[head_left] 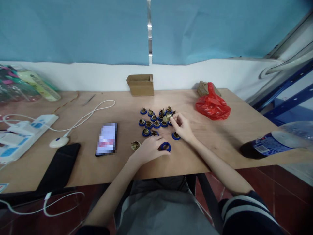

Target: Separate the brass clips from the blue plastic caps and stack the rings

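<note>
Several small brass parts seated in blue rings (156,119) lie clustered on the wooden table (220,137). My left hand (149,148) rests on the table with its fingers pinched on a loose blue ring (166,146). A single brass part (135,145) without a ring lies just left of that hand. My right hand (182,126) reaches into the cluster, fingers closed on one brass piece (169,118) at the pile's right side. Another blue-ringed part (176,136) sits under that hand's palm.
A phone (107,138) and a black case (60,164) lie to the left, with a white mouse (59,142) and power strip (22,137). A cardboard box (140,84) stands at the back, a red plastic bag (212,106) at the right, a dark bottle (274,143) at the right edge.
</note>
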A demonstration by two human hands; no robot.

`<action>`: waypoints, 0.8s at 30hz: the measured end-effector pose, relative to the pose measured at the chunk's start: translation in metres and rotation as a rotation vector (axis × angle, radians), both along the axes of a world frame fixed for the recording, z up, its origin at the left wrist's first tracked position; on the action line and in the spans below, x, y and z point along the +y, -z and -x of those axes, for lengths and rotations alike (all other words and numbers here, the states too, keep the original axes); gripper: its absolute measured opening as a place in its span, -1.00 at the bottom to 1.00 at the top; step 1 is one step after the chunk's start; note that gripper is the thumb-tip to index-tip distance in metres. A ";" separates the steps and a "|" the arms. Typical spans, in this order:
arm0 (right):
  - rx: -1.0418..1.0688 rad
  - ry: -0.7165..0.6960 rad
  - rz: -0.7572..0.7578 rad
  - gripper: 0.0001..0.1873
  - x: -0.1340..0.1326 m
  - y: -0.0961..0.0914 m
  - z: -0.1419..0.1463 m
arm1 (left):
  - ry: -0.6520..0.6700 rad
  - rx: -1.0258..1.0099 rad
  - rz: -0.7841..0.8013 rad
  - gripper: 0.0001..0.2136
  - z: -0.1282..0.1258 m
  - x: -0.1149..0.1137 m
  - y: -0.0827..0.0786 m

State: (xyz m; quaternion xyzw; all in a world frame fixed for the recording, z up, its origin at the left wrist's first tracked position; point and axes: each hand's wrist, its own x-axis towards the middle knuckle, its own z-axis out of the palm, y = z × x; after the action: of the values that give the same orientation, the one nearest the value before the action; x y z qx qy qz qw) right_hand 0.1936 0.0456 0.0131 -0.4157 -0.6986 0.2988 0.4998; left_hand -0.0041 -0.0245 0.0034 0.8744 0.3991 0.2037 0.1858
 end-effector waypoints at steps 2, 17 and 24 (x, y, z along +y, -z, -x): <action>-0.006 -0.004 0.005 -0.71 0.000 0.000 0.000 | 0.005 0.001 0.006 -0.69 -0.002 0.000 0.001; -0.270 -0.051 -0.177 -0.72 -0.013 0.001 0.007 | -0.161 -0.802 0.380 -0.62 -0.007 0.064 -0.002; -0.281 -0.161 -0.146 -0.66 -0.011 0.003 0.008 | -0.143 -0.896 0.404 -0.66 -0.004 0.057 0.003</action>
State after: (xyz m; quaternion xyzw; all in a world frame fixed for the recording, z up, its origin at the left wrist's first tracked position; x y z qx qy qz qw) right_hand 0.1853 0.0348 0.0105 -0.3589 -0.8125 0.2251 0.4005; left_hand -0.0001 0.0329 0.0007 0.6179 0.3702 0.4906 0.4904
